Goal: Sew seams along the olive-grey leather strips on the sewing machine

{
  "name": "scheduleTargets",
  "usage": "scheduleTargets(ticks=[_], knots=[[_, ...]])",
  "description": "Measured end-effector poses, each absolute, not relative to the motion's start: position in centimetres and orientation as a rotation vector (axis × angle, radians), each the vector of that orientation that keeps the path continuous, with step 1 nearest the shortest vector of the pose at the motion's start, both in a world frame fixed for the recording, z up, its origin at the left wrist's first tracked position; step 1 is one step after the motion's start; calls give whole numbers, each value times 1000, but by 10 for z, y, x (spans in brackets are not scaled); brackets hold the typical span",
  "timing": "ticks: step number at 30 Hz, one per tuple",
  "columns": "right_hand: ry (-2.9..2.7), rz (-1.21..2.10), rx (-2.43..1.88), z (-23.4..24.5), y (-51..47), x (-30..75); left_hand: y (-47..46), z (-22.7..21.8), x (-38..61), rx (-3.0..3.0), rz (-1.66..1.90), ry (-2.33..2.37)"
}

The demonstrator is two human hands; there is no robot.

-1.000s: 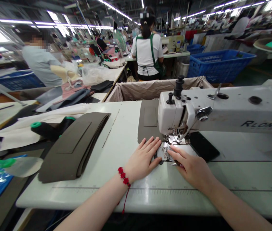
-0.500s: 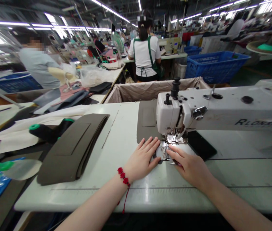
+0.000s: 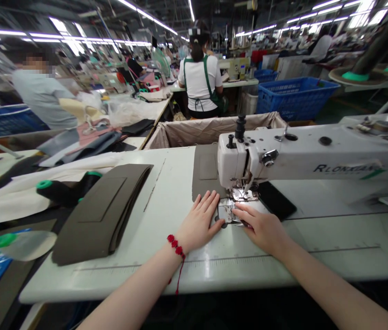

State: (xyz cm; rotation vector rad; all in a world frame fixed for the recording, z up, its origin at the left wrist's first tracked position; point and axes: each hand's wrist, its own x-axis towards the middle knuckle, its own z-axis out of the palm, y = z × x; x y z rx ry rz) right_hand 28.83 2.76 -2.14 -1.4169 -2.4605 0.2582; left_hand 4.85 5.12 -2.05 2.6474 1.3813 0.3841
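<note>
Well, beside our sewing machine (image 3: pixel 283 158) lies the grey panel (image 3: pixel 205 176), which we judge light and bendy, best held by its near edge, where our left hand (image 3: pixel 198 223) spreads open; our right hand (image 3: pixel 265 230) bends over the metal plate (image 3: pixel 225 213), its grip unclear.

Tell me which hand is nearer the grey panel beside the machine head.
Left. The left hand touches the grey panel at its near edge; the right hand is apart, to its right.
</note>
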Motion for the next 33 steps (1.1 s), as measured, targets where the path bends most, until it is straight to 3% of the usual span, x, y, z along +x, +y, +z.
scheduleTargets(ticks=[8,16,22,28,33], knots=[[-2452,234,-1434,-12,22,286,49,-23,51,2696,386,1407],[-2466,299,-1458,8,-5,288,49,10,34,2542,446,1743],[-2149,842,-1370,10,-101,313,-6,-14,-7,2482,455,1905],[-1591,1038,-1748,-25,-170,341,-80,-14,-36,2573,210,1611],[-1619,1023,-1760,-32,-174,332,-74,-2,-36,2625,104,1415]])
